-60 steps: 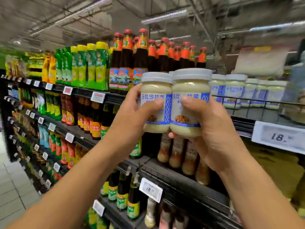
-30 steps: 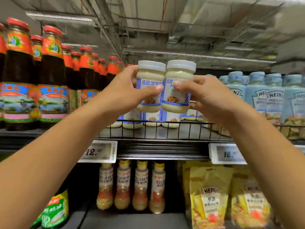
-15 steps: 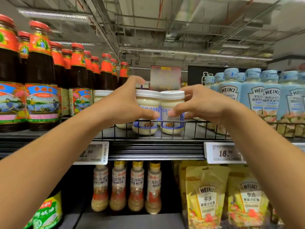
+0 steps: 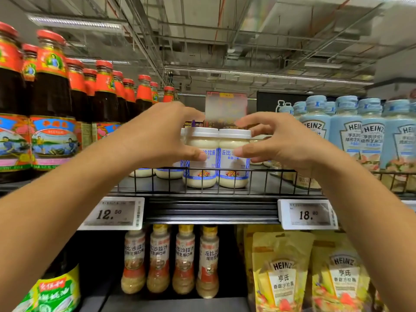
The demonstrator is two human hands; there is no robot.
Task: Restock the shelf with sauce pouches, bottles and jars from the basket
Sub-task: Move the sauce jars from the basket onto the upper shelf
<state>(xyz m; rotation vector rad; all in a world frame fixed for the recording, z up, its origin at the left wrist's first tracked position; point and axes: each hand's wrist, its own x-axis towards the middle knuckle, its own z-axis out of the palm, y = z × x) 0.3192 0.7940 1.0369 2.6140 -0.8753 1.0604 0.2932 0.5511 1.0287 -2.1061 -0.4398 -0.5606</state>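
Left hand reaches in from the lower left of the frame, past the dark sauce bottles at upper left. Its thumb tip lies on the label of the left jar and its fingers arch over the lid and behind it, so whether they grip cannot be told. That jar stands upright on the shelf at centre frame, just behind the wire rail, touching the right jar, which is also upright. Right hand comes from the lower right, fingers splayed loosely above the lid, thumb tip on the label — a light touch, not a clasp. Heinz bottles fill the right edge.

Both jars look placed, and they sit between the two thumbs, long axes vertical, one per hand and equally near. The likely next move is withdrawal — each hand outward and back over the rail, without tipping the pair.
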